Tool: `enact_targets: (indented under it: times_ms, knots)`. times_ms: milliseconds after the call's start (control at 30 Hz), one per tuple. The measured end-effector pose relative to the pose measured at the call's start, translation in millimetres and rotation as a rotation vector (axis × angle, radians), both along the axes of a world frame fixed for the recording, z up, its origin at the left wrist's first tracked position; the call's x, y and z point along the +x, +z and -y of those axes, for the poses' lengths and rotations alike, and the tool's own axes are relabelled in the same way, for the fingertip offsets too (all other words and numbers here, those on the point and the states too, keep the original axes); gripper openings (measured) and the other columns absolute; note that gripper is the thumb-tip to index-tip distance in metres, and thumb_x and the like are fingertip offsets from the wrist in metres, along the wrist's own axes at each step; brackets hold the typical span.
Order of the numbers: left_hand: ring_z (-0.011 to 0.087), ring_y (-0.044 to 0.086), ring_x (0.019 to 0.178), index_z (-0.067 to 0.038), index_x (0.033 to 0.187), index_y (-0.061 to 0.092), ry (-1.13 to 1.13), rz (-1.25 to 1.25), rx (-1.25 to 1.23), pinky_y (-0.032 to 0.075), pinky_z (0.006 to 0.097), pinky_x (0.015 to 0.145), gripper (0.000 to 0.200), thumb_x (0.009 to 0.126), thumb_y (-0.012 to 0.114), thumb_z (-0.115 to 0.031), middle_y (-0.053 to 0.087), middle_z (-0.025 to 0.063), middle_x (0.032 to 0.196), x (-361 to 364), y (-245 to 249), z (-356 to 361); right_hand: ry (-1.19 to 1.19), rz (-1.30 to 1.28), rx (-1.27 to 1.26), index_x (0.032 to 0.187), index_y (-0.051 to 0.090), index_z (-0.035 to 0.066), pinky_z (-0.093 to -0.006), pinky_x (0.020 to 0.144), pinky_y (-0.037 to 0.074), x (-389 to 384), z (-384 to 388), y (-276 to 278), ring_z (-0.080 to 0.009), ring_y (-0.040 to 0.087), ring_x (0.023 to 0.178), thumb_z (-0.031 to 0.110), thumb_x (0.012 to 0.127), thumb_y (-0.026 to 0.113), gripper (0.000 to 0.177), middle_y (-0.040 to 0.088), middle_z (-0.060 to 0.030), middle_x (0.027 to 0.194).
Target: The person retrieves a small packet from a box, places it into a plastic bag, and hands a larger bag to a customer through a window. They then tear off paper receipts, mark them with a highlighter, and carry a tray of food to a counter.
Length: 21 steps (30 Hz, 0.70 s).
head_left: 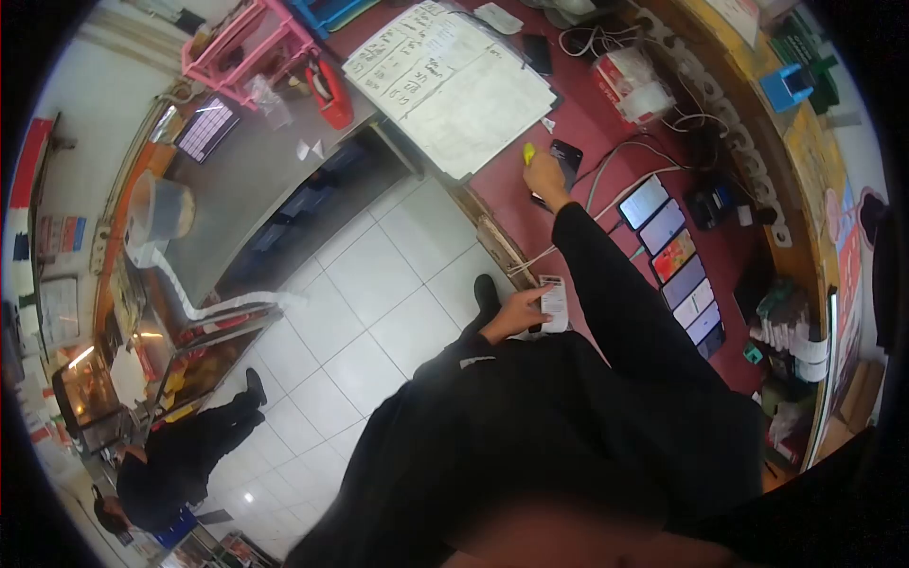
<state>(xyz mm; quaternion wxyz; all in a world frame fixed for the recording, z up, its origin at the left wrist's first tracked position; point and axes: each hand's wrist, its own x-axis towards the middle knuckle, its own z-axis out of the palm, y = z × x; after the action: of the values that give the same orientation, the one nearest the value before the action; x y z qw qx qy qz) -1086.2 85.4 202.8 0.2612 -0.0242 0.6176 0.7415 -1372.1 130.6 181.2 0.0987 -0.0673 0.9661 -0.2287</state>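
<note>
My left hand (517,314) is closed on the edge of a small printed paper slip (554,305), close to the counter's front edge. Further along the dark red counter (606,222), my right hand (545,180) is curled with a small bright yellow object (529,151) at its fingertips; its kind I cannot tell. A dark phone (568,154) lies beside and partly under that hand. Right of it is a row of several phones (674,251) with lit screens. A large sheet of handwritten paper (454,95) lies just beyond my right hand.
Cables (632,168) run between the phones. A card terminal (708,204) and a red-white box (630,85) stand toward the back. Left are a grey counter (248,180), a pink rack (248,47) and a red stapler-like object (329,93). Another person (185,464) stands across the tiled floor.
</note>
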Motion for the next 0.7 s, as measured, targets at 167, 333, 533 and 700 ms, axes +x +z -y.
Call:
enact_targets:
  times_ms: [167,333,533,700]
  knots:
    - [0.0137,0.062,0.087,-0.004,0.140,0.043,0.040,-0.389,-0.203,0.051,0.0290,0.075,0.071,0.076,0.073,-0.003,0.057,0.0127,0.130,-27.5,-62.5,-60.5,-0.292,0.532,-0.921,0.125,0.044,0.013,-0.0383,0.064,0.054,56.6,-86.5,45.1,-0.0191,0.059,0.072,0.022,0.089,0.053,0.038,0.058,-0.0086,0.089]
    - [0.0407,0.056,0.106,-0.005,0.138,0.043,0.040,-0.555,-0.664,0.045,0.0457,0.089,0.073,0.074,0.073,-0.023,0.049,0.0203,0.135,-29.2,-56.8,-80.5,-0.407,0.432,-1.010,0.128,0.043,0.014,-0.0263,0.055,0.044,137.3,-176.8,74.4,-0.0097,0.044,0.057,0.031,0.097,0.046,0.035,0.044,0.0010,0.070]
    - [0.0272,0.048,0.113,-0.007,0.136,0.048,-0.043,-0.810,-1.038,0.028,0.0489,0.096,0.078,0.072,0.073,-0.044,0.054,0.0106,0.130,-21.3,-32.3,-66.5,-0.229,0.198,-0.591,0.105,0.058,0.003,-0.0310,0.057,0.043,224.2,-233.6,48.2,-0.0139,0.054,0.063,0.034,0.098,0.046,0.034,0.056,-0.0043,0.071]
    - [0.0298,0.044,0.118,-0.012,0.138,0.046,0.051,-0.800,-1.078,0.019,0.0535,0.100,0.087,0.069,0.071,-0.057,0.055,0.0092,0.130,-8.1,-39.0,-72.9,-0.257,0.352,-0.524,0.110,0.058,0.000,-0.0361,0.063,0.047,244.6,-211.1,48.7,-0.0215,0.061,0.068,0.025,0.094,0.049,0.030,0.061,-0.0125,0.073]
